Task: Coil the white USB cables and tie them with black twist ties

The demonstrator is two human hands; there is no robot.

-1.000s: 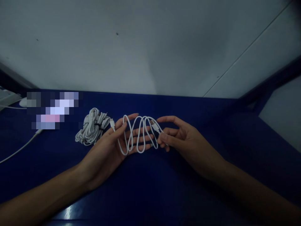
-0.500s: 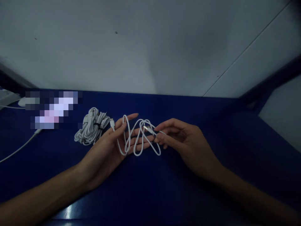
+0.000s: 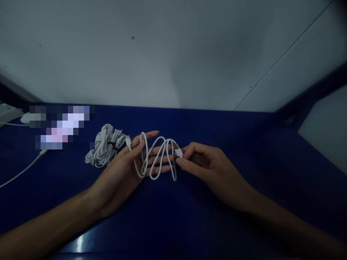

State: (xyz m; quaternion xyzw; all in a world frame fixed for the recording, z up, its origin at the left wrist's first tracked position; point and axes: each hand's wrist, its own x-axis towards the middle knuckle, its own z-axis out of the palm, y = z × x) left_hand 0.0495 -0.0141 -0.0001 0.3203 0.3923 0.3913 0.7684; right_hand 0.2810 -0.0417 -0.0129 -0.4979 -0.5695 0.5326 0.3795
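Note:
A white USB charging cable (image 3: 155, 178) hangs in loose loops between my two hands. My left hand (image 3: 135, 159) lies palm up beneath the loops, its thumb pressing the cable while the other fingers stretch out. The cable's small plug (image 3: 128, 141) sticks up beside that thumb. With thumb and fingertips, my right hand (image 3: 206, 160) pinches the cable close to its larger USB plug (image 3: 178, 152); part of the grip is hidden by the fingers.
A bundle of white cables (image 3: 104, 146) with black ties lies just behind my left hand on the blue table (image 3: 173, 216). At the far left are a blurred-out bright device (image 3: 65, 126) and a white cord (image 3: 21, 173). A pale wall (image 3: 162, 54) rises behind.
My right hand has shifted slightly and the larger plug has swung to the right, closer to its fingertips. The right-hand loops have drawn leftward. My left hand has hardly moved.

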